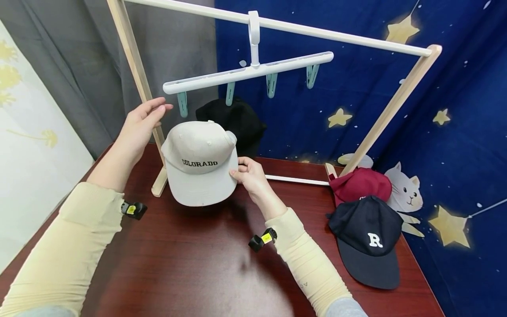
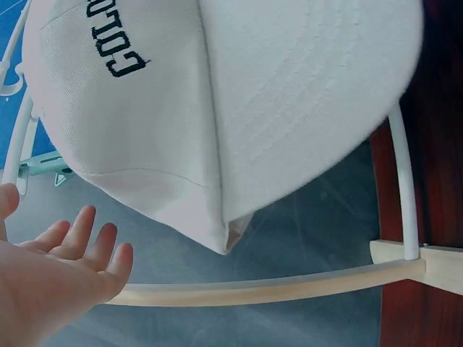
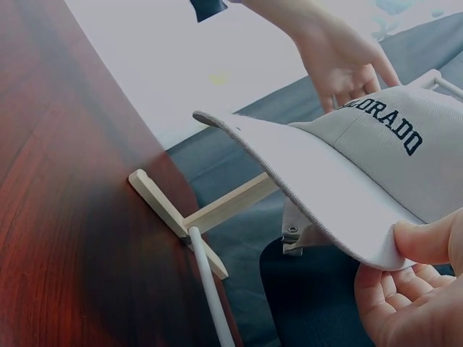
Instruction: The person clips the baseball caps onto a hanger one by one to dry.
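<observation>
My right hand [image 1: 253, 178] pinches the edge of the brim of a white cap [image 1: 202, 152] lettered COLORADO, with the thumb on top and fingers underneath. The cap is held up in front of the rack, its crown just below a white hanger [image 1: 253, 72]. My left hand [image 1: 144, 116] holds nothing. Its fingers reach toward the leftmost teal clip [image 1: 182, 104], to the upper left of the cap. A black cap [image 1: 247, 125] shows behind the white one, its top at the second clip [image 1: 230, 93]. The white cap hides part of it.
A wooden rack [image 1: 380, 114] with a white top bar [image 1: 336, 38] carries the hanger. Two more teal clips [image 1: 271, 85] hang on its right half. At the table's right lie a dark red cap [image 1: 366, 185] and a navy cap [image 1: 368, 240] marked R.
</observation>
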The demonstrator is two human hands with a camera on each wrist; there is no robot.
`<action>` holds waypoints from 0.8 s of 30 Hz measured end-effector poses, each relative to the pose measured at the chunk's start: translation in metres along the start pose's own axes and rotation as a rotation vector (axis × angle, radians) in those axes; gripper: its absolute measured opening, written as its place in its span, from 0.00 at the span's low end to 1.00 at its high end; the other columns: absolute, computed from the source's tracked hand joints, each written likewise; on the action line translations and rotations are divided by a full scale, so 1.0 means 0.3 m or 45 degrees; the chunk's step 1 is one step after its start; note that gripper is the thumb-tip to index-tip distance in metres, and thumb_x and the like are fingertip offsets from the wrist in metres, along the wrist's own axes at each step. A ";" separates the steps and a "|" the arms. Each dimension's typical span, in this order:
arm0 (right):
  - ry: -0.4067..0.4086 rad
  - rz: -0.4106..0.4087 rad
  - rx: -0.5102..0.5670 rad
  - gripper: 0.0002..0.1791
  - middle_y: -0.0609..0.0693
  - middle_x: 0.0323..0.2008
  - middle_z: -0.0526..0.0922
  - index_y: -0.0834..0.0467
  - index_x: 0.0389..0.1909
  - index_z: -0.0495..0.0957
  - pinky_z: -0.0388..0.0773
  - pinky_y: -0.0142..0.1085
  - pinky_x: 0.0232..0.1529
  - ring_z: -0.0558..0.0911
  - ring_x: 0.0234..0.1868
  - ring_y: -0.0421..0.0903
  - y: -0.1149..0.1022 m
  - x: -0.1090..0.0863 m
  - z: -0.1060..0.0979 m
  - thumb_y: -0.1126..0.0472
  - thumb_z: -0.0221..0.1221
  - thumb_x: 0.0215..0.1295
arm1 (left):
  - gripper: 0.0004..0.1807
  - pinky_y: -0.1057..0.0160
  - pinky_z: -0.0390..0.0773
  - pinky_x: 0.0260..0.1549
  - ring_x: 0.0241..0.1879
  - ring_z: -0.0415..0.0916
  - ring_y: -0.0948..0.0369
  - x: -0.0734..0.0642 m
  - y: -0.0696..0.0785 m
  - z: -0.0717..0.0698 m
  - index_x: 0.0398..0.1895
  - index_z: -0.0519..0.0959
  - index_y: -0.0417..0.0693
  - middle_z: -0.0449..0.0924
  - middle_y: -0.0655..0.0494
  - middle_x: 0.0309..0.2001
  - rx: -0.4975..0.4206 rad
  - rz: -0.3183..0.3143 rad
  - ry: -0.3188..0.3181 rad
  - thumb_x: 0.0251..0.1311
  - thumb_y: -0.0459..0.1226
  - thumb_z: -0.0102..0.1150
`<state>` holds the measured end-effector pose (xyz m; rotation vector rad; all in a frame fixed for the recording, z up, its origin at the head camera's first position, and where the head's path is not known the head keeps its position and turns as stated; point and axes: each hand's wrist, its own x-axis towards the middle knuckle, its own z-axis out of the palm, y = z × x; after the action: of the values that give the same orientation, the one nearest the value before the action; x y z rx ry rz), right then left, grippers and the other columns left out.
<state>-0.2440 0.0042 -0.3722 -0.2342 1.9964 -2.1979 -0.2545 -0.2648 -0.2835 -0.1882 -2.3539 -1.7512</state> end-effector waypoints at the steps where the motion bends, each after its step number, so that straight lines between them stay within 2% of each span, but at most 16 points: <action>1: -0.001 0.000 -0.002 0.13 0.61 0.37 0.84 0.72 0.47 0.73 0.77 0.31 0.31 0.80 0.30 0.40 0.001 0.001 0.000 0.79 0.56 0.61 | 0.31 0.56 0.57 0.64 0.67 0.58 0.60 0.004 0.001 0.002 0.72 0.58 0.46 0.67 0.51 0.65 -0.002 -0.004 -0.009 0.72 0.51 0.43; 11: -0.008 0.008 -0.015 0.12 0.61 0.37 0.84 0.71 0.46 0.73 0.78 0.32 0.33 0.80 0.31 0.40 0.003 0.000 0.001 0.78 0.56 0.61 | 0.33 0.52 0.55 0.66 0.69 0.56 0.57 0.033 0.030 0.023 0.74 0.55 0.48 0.63 0.47 0.68 0.033 -0.051 -0.094 0.71 0.53 0.42; 19: -0.015 0.007 -0.031 0.12 0.62 0.38 0.84 0.71 0.47 0.73 0.78 0.32 0.33 0.80 0.32 0.41 0.000 0.001 0.002 0.78 0.56 0.62 | 0.32 0.51 0.55 0.65 0.67 0.58 0.55 0.054 0.049 0.036 0.72 0.60 0.49 0.61 0.50 0.69 0.015 -0.086 -0.086 0.70 0.53 0.44; 24: -0.019 0.004 -0.021 0.12 0.61 0.37 0.84 0.71 0.46 0.73 0.77 0.31 0.32 0.80 0.32 0.41 0.002 0.007 0.003 0.78 0.56 0.61 | 0.32 0.51 0.55 0.65 0.65 0.58 0.51 0.070 0.054 0.045 0.73 0.59 0.49 0.59 0.52 0.71 0.018 -0.094 -0.085 0.70 0.53 0.44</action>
<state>-0.2460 0.0028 -0.3728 -0.2492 2.0061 -2.1724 -0.2726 -0.2475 -0.2673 -0.1619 -2.4491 -1.7870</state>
